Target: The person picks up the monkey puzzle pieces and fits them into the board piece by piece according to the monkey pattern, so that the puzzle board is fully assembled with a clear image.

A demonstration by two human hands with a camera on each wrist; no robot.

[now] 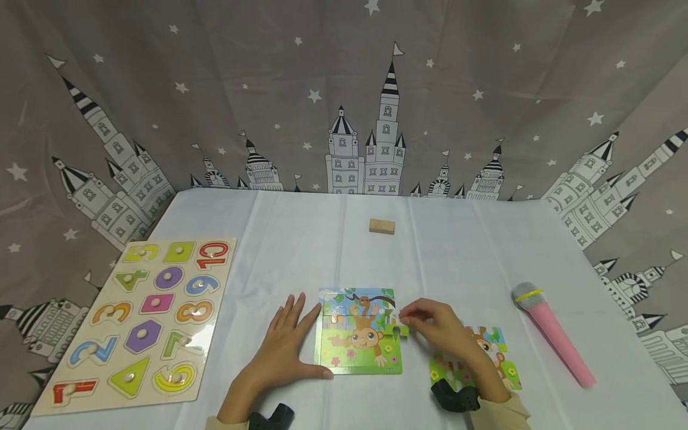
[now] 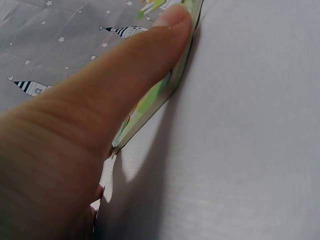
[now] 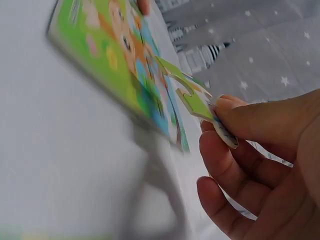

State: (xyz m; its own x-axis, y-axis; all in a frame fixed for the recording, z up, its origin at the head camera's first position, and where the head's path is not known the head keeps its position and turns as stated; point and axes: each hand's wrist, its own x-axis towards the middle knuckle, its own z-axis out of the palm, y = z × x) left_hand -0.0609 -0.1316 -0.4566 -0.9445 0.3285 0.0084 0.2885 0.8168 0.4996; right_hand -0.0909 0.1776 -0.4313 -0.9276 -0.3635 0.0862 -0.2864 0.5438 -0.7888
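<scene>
A square jigsaw puzzle (image 1: pixel 344 352) with a monkey picture lies in a green-edged tray at the middle of the table. My left hand (image 1: pixel 282 352) is spread at its left side, thumb (image 2: pixel 172 30) on the lower left corner and a fingertip at the upper left edge. Between thumb and fingers, my right hand (image 1: pixel 441 328) pinches a green and white jigsaw piece (image 3: pixel 197 105). That piece is held above the tray's right edge, tilted in the right wrist view. Under the right forearm lie more monkey-picture pieces (image 1: pixel 507 373), partly hidden.
A wooden number-and-shape peg board (image 1: pixel 201 382) lies at the left. Toward the back is a small wooden block (image 1: pixel 382 226). A pink toy microphone (image 1: pixel 561 343) lies at the right. Behind the white-covered table (image 1: pixel 301 239) hangs a grey castle-print curtain (image 1: pixel 269 71).
</scene>
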